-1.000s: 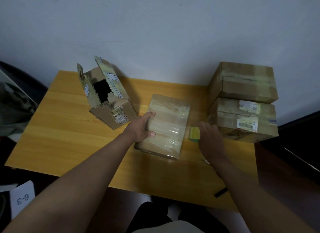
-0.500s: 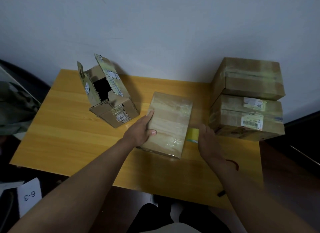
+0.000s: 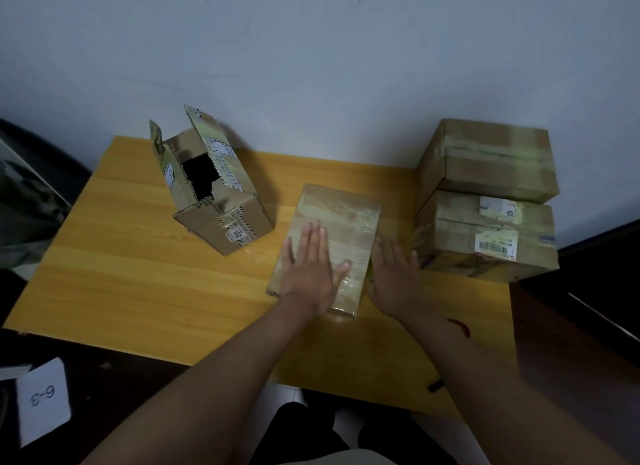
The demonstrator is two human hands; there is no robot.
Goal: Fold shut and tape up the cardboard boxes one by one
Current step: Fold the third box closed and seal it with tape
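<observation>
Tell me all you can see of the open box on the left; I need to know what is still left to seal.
The open box is brown corrugated cardboard, worn, with old tape strips and white labels on its flaps and front. It stands on the wooden table at the rear left, turned at an angle. Its top flaps stand up, showing a dark inside; contents cannot be told. Neither hand touches it, and it stands apart from the flat taped box.

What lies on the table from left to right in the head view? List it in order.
open cardboard box → left hand flat on the taped flat box → right hand → two stacked taped boxes
</observation>
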